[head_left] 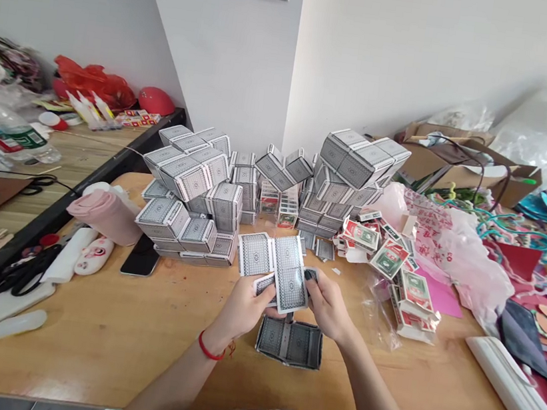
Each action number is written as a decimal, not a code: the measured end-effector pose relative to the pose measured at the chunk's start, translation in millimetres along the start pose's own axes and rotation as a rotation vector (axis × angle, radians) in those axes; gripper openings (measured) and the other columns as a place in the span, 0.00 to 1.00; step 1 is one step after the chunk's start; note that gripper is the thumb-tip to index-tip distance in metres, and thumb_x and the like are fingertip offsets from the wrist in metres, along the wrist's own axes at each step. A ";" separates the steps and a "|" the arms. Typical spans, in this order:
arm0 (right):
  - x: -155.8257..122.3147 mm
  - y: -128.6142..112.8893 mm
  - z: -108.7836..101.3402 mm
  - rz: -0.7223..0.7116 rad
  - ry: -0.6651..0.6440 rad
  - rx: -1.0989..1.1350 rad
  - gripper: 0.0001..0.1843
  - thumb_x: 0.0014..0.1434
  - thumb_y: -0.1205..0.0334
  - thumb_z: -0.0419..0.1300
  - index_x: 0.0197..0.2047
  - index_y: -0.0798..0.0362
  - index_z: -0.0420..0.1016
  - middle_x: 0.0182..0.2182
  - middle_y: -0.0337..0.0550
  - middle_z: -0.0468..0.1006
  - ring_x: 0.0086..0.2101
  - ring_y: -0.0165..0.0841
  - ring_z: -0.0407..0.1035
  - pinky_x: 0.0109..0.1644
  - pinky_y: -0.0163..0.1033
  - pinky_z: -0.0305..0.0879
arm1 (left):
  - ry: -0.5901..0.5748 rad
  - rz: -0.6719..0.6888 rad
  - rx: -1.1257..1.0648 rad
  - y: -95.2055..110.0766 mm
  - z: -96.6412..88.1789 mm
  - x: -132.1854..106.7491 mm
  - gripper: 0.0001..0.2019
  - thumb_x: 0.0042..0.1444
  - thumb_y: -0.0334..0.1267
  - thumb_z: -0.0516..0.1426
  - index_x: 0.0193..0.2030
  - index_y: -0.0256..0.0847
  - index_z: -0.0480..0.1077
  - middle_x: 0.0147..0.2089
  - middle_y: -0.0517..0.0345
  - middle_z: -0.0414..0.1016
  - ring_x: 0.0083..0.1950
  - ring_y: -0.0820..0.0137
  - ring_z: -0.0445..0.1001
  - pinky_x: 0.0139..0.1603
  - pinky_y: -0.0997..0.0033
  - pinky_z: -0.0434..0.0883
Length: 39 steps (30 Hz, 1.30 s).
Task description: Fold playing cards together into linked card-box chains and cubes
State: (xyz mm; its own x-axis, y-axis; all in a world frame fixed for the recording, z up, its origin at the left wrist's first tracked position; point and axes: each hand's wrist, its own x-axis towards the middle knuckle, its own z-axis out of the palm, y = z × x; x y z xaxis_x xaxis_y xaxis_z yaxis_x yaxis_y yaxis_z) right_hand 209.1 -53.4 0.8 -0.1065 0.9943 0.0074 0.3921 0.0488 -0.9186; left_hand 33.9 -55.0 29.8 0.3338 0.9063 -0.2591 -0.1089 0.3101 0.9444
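My left hand [248, 302] is closed around joined grey-patterned playing cards [289, 274], which fan upward in front of me. At their right edge, my right hand [329, 300] pinches a small dark thing [311, 275] whose kind I cannot make out. Just below both hands, a block made of playing cards [289, 343] lies on the table. Beyond them stand stacked card blocks, with a left pile [190, 181], a right pile [348, 174] and a V-shaped piece [283, 166] between. My fingers under the cards are partly hidden.
Opened card boxes [390, 255] and a crumpled clear wrapper [388, 311] lie to the right, near a pink plastic bag [450, 242]. A phone [140, 258], a pink roll [106, 213], scissors [30, 274] and a glue bottle [10, 325] are at left. A white case [512, 384] sits far right.
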 end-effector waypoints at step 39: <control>-2.4 -26.9 -6.8 -0.098 0.076 -0.007 0.22 0.61 0.51 0.48 0.18 0.51 0.53 0.11 0.33 0.59 0.15 0.25 0.52 0.20 0.32 0.48 | -0.024 0.040 0.049 24.8 -7.4 -11.3 0.13 0.53 0.43 0.55 0.40 0.37 0.73 0.37 0.56 0.76 0.35 0.66 0.75 0.30 0.70 0.76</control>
State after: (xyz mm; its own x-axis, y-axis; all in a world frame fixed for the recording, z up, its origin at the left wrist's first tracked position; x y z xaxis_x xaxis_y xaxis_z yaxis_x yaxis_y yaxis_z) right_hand 205.1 -56.5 28.2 -0.0750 0.9891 0.1267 0.3893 0.1460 -0.9095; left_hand 20.5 -55.4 54.6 0.3525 0.9105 -0.2164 -0.0769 0.2586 0.9629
